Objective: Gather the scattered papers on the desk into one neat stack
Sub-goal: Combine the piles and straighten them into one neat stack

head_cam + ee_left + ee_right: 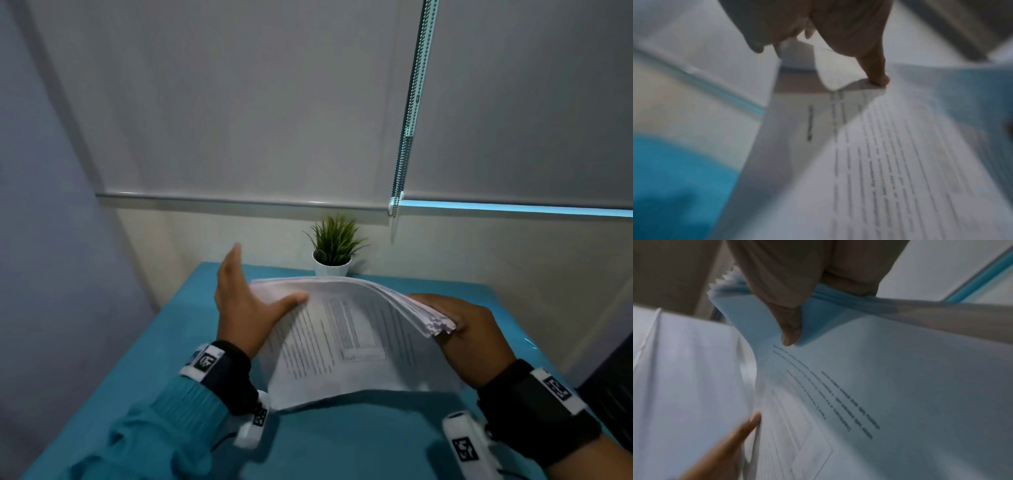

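Head view shows the papers held up over the middle of the desk, long side running left to right. The right hand pinches the bundle at its right end. The left hand is flat, thumb on top at the left end. I think squaring comes next; the left hand is nearer the loose edge.

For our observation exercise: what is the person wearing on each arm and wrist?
The left arm has a teal ribbed-cuff sleeve. Each wrist carries a black band with white blocks bearing black square-patterned markers. A white camera unit hangs below each wrist. Both hands are bare.
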Action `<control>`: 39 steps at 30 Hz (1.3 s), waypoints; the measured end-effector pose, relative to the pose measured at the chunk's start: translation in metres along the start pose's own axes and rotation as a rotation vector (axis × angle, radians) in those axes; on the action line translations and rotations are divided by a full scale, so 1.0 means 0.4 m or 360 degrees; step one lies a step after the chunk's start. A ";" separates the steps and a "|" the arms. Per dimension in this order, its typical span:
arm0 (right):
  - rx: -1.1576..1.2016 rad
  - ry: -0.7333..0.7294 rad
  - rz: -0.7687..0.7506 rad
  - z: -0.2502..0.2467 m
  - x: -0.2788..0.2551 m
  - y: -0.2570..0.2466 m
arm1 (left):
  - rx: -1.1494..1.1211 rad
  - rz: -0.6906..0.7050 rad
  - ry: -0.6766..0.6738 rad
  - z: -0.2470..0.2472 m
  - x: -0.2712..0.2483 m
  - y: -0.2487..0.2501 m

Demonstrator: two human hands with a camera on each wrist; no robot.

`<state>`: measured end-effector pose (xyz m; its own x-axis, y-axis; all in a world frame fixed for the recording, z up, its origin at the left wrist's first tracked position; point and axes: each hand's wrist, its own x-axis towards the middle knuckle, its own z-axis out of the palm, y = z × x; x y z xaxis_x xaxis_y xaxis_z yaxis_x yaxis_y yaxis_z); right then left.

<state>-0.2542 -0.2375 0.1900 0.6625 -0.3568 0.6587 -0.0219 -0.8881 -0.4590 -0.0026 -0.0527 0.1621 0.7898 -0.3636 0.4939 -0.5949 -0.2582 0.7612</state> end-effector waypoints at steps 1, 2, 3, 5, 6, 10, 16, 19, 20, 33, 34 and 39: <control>0.0039 0.0016 0.0054 -0.007 0.002 0.008 | -0.0285 -0.0258 -0.0062 -0.006 0.006 -0.025; 0.0088 0.0024 0.0125 -0.011 0.004 0.015 | -0.0625 -0.0417 -0.0185 -0.010 0.013 -0.048; 0.0162 0.0028 0.0217 -0.011 0.004 0.022 | -0.0919 -0.0512 -0.0373 -0.009 0.017 -0.067; 0.0347 0.0046 0.0383 -0.006 0.006 0.018 | -0.1120 -0.0513 -0.0661 -0.006 0.014 -0.075; 0.0418 0.0084 0.0438 0.001 0.006 0.016 | -0.1102 -0.0464 -0.0666 -0.002 0.010 -0.065; 0.0621 0.0333 0.0625 0.025 0.007 0.021 | -0.1149 -0.0288 -0.0426 0.027 0.005 0.000; 0.0945 0.0311 0.0930 0.085 -0.079 0.099 | -0.1116 -0.0460 -0.0821 0.067 -0.053 -0.068; 0.0966 0.0111 0.1116 0.115 -0.138 0.140 | -0.0919 -0.0577 -0.0987 0.087 -0.095 -0.120; 0.0953 0.0068 0.1145 0.118 -0.142 0.145 | -0.0885 -0.0579 -0.0967 0.095 -0.099 -0.123; 0.1229 -0.0120 0.1124 0.065 -0.109 0.158 | -0.1216 -0.0636 -0.1096 0.071 -0.087 -0.107; 0.1227 -0.0141 0.1116 0.064 -0.108 0.155 | -0.1226 -0.0650 -0.1104 0.072 -0.088 -0.107; 0.0734 -0.0006 0.0966 -0.001 -0.053 0.129 | -0.1220 -0.0679 -0.1071 0.080 -0.087 -0.111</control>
<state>-0.2698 -0.2759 0.1526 0.6365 -0.7423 0.2094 -0.0686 -0.3249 -0.9433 -0.0086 -0.0571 0.0978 0.5273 -0.8494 -0.0232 0.1408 0.0604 0.9882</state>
